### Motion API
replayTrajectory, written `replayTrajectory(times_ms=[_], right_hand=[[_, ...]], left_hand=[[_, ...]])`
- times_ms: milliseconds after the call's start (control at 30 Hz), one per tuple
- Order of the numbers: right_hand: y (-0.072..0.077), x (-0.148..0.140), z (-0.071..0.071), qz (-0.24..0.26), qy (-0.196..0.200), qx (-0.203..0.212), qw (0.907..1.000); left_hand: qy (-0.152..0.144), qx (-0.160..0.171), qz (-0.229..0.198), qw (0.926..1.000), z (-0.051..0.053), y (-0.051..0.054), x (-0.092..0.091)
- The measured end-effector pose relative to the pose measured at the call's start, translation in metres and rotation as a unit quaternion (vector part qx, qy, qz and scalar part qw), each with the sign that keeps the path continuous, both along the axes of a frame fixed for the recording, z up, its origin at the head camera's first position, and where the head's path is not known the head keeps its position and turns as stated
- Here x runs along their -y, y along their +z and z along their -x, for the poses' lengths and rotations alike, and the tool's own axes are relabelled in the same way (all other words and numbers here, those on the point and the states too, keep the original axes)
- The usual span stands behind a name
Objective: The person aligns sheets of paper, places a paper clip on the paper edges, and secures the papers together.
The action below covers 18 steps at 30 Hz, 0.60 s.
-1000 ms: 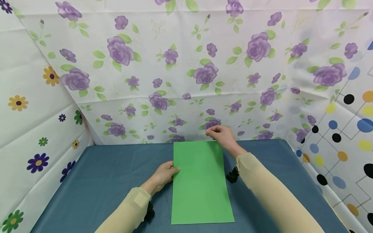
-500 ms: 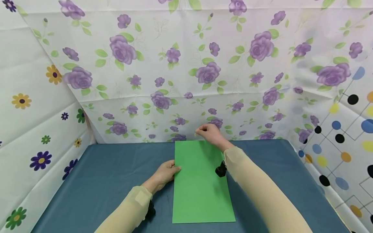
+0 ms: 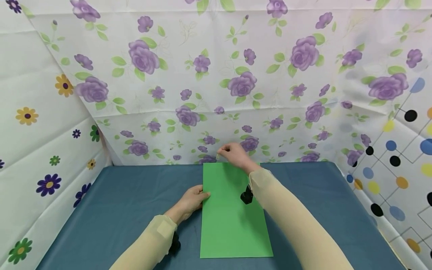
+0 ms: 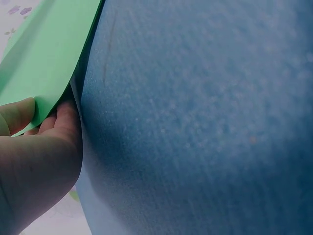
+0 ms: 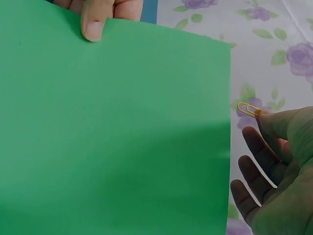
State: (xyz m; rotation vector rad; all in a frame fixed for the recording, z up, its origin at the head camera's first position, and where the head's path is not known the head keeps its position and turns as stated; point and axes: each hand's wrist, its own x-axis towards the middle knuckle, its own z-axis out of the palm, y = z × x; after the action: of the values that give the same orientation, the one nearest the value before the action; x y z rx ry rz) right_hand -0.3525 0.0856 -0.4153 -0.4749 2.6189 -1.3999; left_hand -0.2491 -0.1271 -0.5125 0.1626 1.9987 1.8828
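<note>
We see a blue table [image 3: 145, 191] and over it a green sheet [image 3: 233, 217]; the left hand [image 3: 191, 198] grips the sheet's left edge, and the right hand [image 3: 237, 155] pinches a yellow paper clip [image 5: 249, 108], just beside the sheet's far edge

The left hand [image 4: 41, 152] pinches the edge of a green sheet [image 4: 54, 49], thumb on top, fingers beneath, beside blue cloth [image 4: 195, 107]

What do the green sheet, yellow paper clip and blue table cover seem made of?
Green sheet: probably matte paper or card; thin edge, gentle bend. Yellow paper clip: likely coated metal wire; slim, even-coloured loops. Blue table cover: perhaps dull woven fabric; grainy lines close up.
</note>
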Motion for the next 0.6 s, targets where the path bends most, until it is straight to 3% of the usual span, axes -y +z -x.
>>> replayTrajectory(times_ms=[600], right_hand=[[-0.004,0.025,-0.002,-0.013,0.021,-0.005,0.9997]], left_hand=[[-0.004,0.002,-0.011,0.9999,0.001,0.001,-0.001]])
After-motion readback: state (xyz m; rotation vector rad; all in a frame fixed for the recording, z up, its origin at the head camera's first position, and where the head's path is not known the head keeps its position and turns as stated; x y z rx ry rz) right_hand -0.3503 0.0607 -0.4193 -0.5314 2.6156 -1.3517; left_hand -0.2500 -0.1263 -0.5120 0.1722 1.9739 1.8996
